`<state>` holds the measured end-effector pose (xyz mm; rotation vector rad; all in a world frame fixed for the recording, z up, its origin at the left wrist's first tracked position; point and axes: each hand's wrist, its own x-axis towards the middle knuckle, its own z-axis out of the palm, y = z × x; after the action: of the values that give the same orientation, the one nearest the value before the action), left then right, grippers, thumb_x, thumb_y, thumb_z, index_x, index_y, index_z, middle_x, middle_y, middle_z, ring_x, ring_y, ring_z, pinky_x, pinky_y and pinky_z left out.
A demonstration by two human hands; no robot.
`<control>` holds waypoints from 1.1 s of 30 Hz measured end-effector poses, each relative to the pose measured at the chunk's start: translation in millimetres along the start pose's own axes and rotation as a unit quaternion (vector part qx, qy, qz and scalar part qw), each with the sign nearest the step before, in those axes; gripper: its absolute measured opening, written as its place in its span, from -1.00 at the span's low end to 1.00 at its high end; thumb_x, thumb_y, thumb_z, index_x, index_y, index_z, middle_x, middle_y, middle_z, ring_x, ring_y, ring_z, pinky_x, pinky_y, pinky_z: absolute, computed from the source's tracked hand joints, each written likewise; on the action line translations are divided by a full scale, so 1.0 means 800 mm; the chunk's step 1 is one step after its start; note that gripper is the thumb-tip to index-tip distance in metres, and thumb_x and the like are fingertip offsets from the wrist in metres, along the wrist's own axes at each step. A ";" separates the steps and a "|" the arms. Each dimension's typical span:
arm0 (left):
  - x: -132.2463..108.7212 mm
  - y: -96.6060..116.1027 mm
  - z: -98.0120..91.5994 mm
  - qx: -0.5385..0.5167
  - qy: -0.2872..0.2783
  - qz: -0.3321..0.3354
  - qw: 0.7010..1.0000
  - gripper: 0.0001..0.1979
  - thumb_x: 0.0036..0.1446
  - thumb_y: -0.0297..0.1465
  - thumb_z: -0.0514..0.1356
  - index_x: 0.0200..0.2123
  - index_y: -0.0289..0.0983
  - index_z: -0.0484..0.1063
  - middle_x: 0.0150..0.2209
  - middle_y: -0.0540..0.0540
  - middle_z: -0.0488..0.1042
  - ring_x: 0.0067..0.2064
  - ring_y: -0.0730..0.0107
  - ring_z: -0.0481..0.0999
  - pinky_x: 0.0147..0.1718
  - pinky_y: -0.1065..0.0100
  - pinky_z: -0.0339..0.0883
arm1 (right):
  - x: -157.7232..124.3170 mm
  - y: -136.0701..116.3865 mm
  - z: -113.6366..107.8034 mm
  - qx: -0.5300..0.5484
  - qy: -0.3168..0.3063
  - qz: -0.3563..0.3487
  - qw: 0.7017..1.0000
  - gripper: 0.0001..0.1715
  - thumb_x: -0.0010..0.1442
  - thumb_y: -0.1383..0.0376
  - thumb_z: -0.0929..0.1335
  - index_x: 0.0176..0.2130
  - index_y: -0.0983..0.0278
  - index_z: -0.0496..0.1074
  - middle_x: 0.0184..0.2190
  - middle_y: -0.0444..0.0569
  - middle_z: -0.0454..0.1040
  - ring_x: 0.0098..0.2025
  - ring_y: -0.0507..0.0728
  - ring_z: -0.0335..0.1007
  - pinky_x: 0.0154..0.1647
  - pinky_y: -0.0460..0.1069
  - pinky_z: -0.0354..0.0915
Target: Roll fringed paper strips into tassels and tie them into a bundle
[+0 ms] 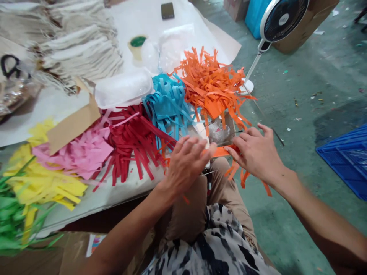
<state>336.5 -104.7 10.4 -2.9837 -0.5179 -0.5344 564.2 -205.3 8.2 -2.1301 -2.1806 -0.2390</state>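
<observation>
An orange paper fringe (220, 152) stretches between my hands above my knees, its strips hanging below my right hand. My left hand (187, 160) lies over the fringe's left end with its fingers spread and slightly blurred. My right hand (254, 151) pinches the other end between thumb and fingers. Just beyond, on the table, is a heap of orange fringes (213, 86). Left of it are blue fringes (169, 101) and dark red fringes (132, 137). A small clear plastic bag (219, 131) is partly visible behind the held fringe.
Pink (83, 149), yellow (43, 183) and green fringes (11, 217) lie at the left. A white foam tray (124, 89), a tape roll (137, 44) and stacked pale cords (80, 46) are farther back. A white fan (263, 42) and blue crate (348, 156) stand right.
</observation>
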 end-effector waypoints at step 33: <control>-0.011 0.011 -0.047 -0.140 0.079 -0.008 0.987 -0.79 0.22 -0.62 0.23 -0.14 -0.27 0.55 -0.13 -0.13 0.66 -0.02 0.16 0.56 0.02 0.11 0.53 | -0.075 -0.009 0.021 0.046 0.130 -0.084 0.987 -0.64 0.42 0.18 0.42 0.15 0.21 0.55 0.10 0.07 0.65 0.11 0.27 0.58 0.49 0.40 0.03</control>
<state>319.6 -120.3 42.7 -3.1603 -0.4893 -0.9087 559.8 -261.3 -18.8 -1.7566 -2.1714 -0.3948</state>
